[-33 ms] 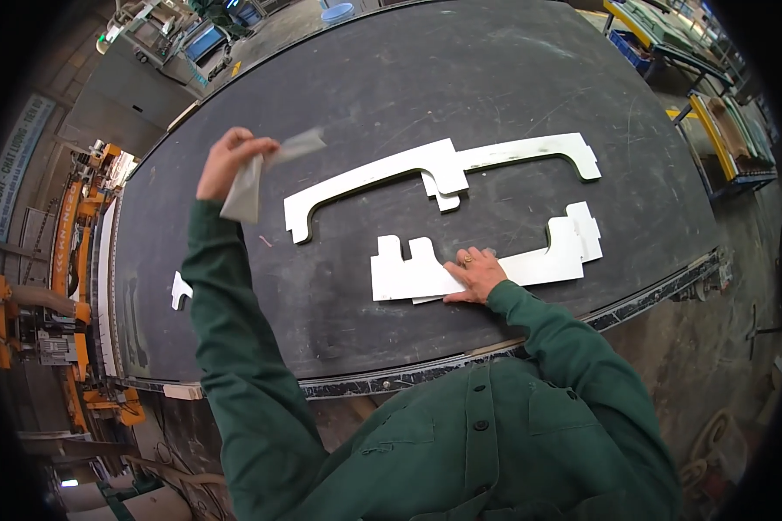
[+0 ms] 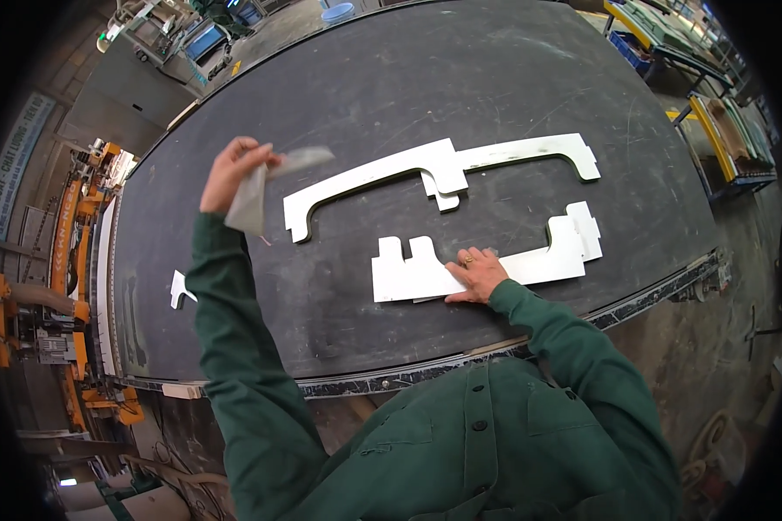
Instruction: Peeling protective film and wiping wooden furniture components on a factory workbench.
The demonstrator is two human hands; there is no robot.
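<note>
My left hand (image 2: 228,176) is raised over the left part of the dark table. Its fingers pinch a thin, translucent strip of film (image 2: 248,207); the strip is folded, with one end hanging down and the other reaching right, blurred. Near the front edge, my right hand (image 2: 478,276) lies with fingers spread on a white cut-out panel (image 2: 543,267), which overlaps another white panel (image 2: 589,233). Farther back lie two more white, bracket-shaped panels, a left one (image 2: 365,174) and a right one (image 2: 526,149), overlapping in the middle.
A small white piece (image 2: 179,289) lies beside my left forearm. The large dark table (image 2: 391,78) spreads out before me. Orange machinery (image 2: 69,295) stands along the left side, and yellow-edged racks (image 2: 725,143) are at the far right.
My left hand has shifted slightly right and toward me, and the film has swung right. The panel under my right hand has moved very slightly right.
</note>
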